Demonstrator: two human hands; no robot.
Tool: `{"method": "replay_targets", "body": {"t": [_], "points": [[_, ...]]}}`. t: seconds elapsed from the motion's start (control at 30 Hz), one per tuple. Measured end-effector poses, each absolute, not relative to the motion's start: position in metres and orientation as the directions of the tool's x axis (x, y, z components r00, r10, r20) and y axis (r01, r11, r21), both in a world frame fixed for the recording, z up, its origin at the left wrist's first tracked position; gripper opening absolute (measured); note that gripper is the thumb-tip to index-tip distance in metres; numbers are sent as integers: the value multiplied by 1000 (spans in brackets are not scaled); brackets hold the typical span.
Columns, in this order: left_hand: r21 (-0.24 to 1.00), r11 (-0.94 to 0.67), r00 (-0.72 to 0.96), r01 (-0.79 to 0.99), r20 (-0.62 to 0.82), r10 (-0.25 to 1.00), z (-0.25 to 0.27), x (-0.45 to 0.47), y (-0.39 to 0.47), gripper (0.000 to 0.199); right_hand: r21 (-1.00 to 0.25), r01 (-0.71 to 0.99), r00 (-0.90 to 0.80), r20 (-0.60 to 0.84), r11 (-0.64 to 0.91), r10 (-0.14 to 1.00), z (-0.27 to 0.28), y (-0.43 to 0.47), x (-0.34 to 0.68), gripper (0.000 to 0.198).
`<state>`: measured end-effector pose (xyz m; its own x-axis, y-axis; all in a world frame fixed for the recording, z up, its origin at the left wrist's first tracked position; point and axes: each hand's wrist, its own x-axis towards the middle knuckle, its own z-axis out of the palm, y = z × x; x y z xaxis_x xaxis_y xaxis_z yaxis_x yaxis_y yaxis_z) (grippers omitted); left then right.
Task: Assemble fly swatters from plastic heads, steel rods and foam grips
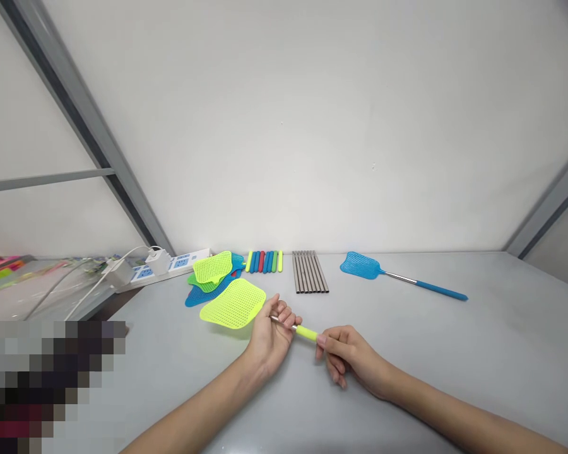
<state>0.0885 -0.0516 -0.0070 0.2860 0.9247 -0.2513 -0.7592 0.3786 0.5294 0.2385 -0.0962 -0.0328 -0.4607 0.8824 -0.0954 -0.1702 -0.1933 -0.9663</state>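
A yellow fly swatter [236, 304] is held between my two hands, its mesh head to the left and raised a little off the table. My left hand [275, 334] is turned palm up, its fingers curled round the metal rod close to the head. With thumb and fingers, my right hand [343, 353] pinches the end of the yellow handle grip [307, 333], which sits on the rod. Beyond my left hand lie loose swatter heads [213, 266] in yellow, green and blue, overlapping in a pile.
Coloured handle grips [265, 261] lie in a row near the wall, beside a row of metal rods [311, 272]. A blue fly swatter [421, 285] rests at the right. A power strip [184, 261] with plugs and cables lies at the table's left edge; plastic-wrapped goods [38, 277] are beyond it.
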Motion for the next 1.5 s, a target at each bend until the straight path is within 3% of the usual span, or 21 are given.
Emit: {"method": "replay_targets", "body": {"t": [0.17, 0.4, 0.67, 0.9, 1.13, 1.5], "points": [[590, 301, 193, -750, -240, 951, -8, 87, -49, 19, -954, -210, -394, -118, -214, 912, -34, -95, 239, 36], [746, 95, -47, -659, -167, 985, -13, 79, -35, 22, -920, -289, -437, -120, -266, 891, -38, -94, 242, 32], [927, 85, 18, -365, -84, 996, -21, 72, -27, 29, -910, -315, -385, -139, -271, 913, -33, -98, 244, 31], [932, 168, 111, -320, -139, 984, -20, 75, -31, 34, -928, -294, -359, -116, -230, 926, -33, -99, 244, 35], [852, 201, 17, -483, -221, 975, -24, 84, -48, 27, -934, -275, -361, -119, -227, 925, -36, -97, 244, 36], [829, 97, -85, -550, -171, 982, -28, 91, -61, 32, -954, -192, -343, -153, -229, 927, -39, -98, 242, 39]]}}
